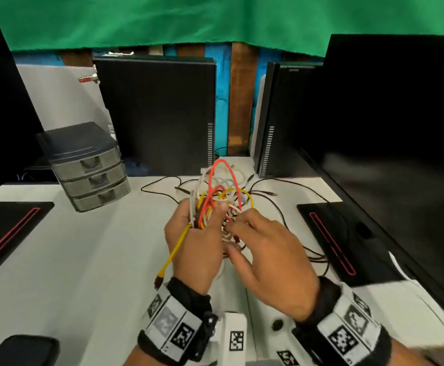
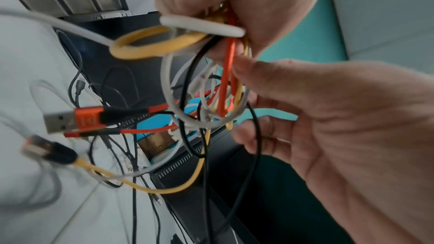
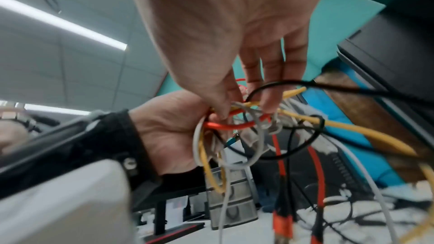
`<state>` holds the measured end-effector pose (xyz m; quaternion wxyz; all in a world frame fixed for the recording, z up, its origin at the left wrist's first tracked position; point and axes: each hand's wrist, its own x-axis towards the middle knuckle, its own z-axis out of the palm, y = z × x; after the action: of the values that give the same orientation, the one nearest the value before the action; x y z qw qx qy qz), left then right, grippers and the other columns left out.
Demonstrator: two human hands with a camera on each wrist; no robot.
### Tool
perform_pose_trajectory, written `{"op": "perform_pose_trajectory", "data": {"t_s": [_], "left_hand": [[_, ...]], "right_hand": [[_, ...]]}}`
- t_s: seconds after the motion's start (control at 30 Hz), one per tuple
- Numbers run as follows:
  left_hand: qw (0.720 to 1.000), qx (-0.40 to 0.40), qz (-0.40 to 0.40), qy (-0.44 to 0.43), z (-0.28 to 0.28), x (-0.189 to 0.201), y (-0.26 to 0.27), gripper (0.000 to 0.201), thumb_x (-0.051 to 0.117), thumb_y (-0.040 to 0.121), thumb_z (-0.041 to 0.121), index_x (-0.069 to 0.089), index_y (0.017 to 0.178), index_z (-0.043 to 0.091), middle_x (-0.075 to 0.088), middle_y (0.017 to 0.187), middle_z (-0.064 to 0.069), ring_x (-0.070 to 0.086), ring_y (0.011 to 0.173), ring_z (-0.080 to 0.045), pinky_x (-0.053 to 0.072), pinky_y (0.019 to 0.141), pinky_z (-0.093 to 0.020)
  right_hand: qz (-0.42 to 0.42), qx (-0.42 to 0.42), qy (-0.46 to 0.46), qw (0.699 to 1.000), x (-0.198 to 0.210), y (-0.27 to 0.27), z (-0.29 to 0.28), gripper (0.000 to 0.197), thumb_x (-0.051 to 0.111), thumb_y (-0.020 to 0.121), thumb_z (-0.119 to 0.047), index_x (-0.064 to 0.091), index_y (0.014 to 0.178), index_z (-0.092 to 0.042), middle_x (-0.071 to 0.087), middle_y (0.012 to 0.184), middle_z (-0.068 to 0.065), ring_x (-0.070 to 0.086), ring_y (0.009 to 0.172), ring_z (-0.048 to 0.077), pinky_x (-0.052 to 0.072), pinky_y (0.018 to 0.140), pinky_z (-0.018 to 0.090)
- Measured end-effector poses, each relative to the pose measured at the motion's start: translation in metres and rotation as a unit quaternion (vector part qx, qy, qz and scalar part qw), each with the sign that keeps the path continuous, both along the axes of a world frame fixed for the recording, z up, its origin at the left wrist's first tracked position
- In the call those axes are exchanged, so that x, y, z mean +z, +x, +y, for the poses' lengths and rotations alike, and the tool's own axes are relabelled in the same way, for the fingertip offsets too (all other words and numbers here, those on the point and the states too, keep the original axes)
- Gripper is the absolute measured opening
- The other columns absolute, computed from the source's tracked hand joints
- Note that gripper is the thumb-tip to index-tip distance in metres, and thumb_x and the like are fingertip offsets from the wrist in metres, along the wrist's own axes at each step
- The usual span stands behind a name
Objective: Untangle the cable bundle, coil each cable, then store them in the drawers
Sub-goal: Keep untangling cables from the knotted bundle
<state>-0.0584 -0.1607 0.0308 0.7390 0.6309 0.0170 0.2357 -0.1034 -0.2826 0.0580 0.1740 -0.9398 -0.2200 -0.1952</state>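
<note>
A tangled cable bundle [image 1: 220, 199] of orange, yellow, white and black leads is held above the white table [image 1: 96, 260]. My left hand [image 1: 198, 233] grips one side of it, fingers curled round several strands [image 2: 211, 25]. My right hand [image 1: 249, 231] reaches in from the right, thumb and fingers pinching strands in the knot [image 3: 244, 107]. An orange loop [image 1: 222, 165] sticks up. A yellow cable end [image 1: 173, 254] hangs left of my left wrist. An orange USB plug [image 2: 70, 121] dangles. The grey three-drawer unit [image 1: 88, 165] stands at the left, all drawers closed.
Thin black cables [image 1: 281, 191] trail from the bundle over the table. Two black computer towers [image 1: 157, 114] [image 1: 276, 120] stand behind. A dark monitor [image 1: 400, 128] fills the right. Black mats lie at the left [image 1: 7, 228] and right [image 1: 342, 239].
</note>
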Motion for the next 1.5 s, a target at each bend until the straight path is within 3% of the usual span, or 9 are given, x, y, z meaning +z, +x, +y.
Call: {"op": "perform_pose_trajectory", "data": {"t_s": [0.13, 0.27, 0.4, 0.57, 0.8, 0.9, 1.07, 1.27, 1.5], "left_hand": [[1.000, -0.014, 0.004, 0.002, 0.001, -0.001, -0.003, 0.009, 0.080, 0.084, 0.013, 0.072, 0.086, 0.015, 0.075, 0.076, -0.001, 0.072, 0.074, -0.017, 0.059, 0.068, -0.033], [1.000, -0.008, 0.002, -0.008, 0.008, -0.002, 0.004, 0.009, 0.080, 0.084, 0.011, 0.072, 0.087, 0.014, 0.075, 0.077, 0.002, 0.073, 0.074, -0.012, 0.056, 0.063, -0.023], [0.999, 0.039, 0.002, 0.005, 0.023, -0.003, 0.014, 0.008, 0.078, 0.085, 0.011, 0.071, 0.088, 0.011, 0.073, 0.074, 0.005, 0.068, 0.066, -0.001, 0.051, 0.059, -0.015], [0.988, 0.150, 0.031, -0.008, 0.062, -0.018, 0.033, 0.015, 0.082, 0.080, 0.020, 0.068, 0.078, 0.015, 0.071, 0.076, -0.010, 0.062, 0.069, -0.016, 0.058, 0.069, -0.039], [0.964, 0.229, 0.033, -0.132, 0.091, -0.009, 0.037, 0.011, 0.080, 0.082, 0.021, 0.073, 0.090, 0.024, 0.074, 0.087, 0.007, 0.072, 0.073, -0.004, 0.060, 0.065, -0.029], [0.963, 0.216, 0.025, -0.157, 0.097, -0.006, 0.036, 0.023, 0.079, 0.082, 0.025, 0.074, 0.103, 0.019, 0.076, 0.098, -0.004, 0.075, 0.088, -0.024, 0.063, 0.074, -0.047], [0.972, 0.154, -0.023, -0.176, 0.089, 0.008, 0.026, 0.031, 0.075, 0.088, 0.019, 0.071, 0.118, 0.014, 0.076, 0.108, -0.008, 0.074, 0.096, -0.026, 0.062, 0.077, -0.042], [0.974, 0.038, -0.052, -0.219, 0.065, 0.024, 0.012, 0.032, 0.066, 0.094, 0.013, 0.065, 0.125, 0.007, 0.076, 0.102, -0.005, 0.074, 0.093, -0.021, 0.059, 0.071, -0.029], [0.951, -0.129, 0.004, -0.280, 0.051, 0.023, 0.008, 0.044, 0.055, 0.097, 0.032, 0.058, 0.135, 0.010, 0.066, 0.130, -0.016, 0.063, 0.121, -0.033, 0.048, 0.104, -0.052]], "right_hand": [[0.042, 0.035, 0.055, 0.997, -0.003, 0.008, -0.009, 0.020, 0.057, 0.092, -0.035, 0.067, 0.107, -0.027, 0.059, 0.098, -0.009, 0.060, 0.073, 0.012, 0.053, 0.066, 0.036], [0.073, 0.033, 0.141, 0.987, 0.011, 0.018, -0.028, 0.010, 0.071, 0.092, -0.021, 0.075, 0.101, -0.022, 0.056, 0.062, -0.032, 0.057, 0.065, -0.009, 0.039, 0.063, 0.005], [0.008, 0.001, 0.267, 0.964, 0.041, 0.023, -0.055, 0.012, 0.071, 0.090, -0.010, 0.079, 0.088, -0.019, 0.071, 0.074, -0.025, 0.066, 0.071, -0.007, 0.045, 0.071, 0.006], [0.037, -0.073, 0.559, 0.825, 0.073, 0.029, -0.116, 0.030, 0.059, 0.097, -0.026, 0.073, 0.075, -0.013, 0.028, 0.044, -0.011, 0.020, 0.042, 0.009, 0.016, 0.040, 0.022], [0.128, -0.150, 0.697, 0.690, 0.053, 0.051, -0.145, 0.036, 0.045, 0.102, -0.034, 0.067, 0.080, -0.015, 0.024, 0.048, -0.007, 0.020, 0.038, 0.008, 0.018, 0.036, 0.021], [0.110, -0.189, 0.640, 0.737, 0.046, 0.058, -0.141, 0.012, 0.056, 0.096, -0.017, 0.067, 0.100, -0.019, 0.044, 0.060, -0.003, 0.040, 0.050, 0.010, 0.035, 0.050, 0.024], [0.084, -0.250, 0.445, 0.856, 0.040, 0.057, -0.122, 0.066, 0.063, 0.091, -0.004, 0.037, 0.147, -0.028, 0.050, 0.132, -0.006, 0.050, 0.120, 0.013, 0.042, 0.101, 0.033], [0.111, -0.046, 0.317, 0.941, 0.023, 0.034, -0.046, 0.011, 0.062, 0.097, -0.025, 0.071, 0.097, -0.032, 0.071, 0.099, -0.019, 0.062, 0.097, -0.007, 0.046, 0.084, 0.009], [0.154, -0.016, 0.368, 0.917, -0.009, 0.026, -0.002, 0.013, 0.064, 0.094, -0.036, 0.073, 0.100, -0.029, 0.072, 0.091, -0.012, 0.066, 0.092, 0.005, 0.050, 0.081, 0.018]]}}
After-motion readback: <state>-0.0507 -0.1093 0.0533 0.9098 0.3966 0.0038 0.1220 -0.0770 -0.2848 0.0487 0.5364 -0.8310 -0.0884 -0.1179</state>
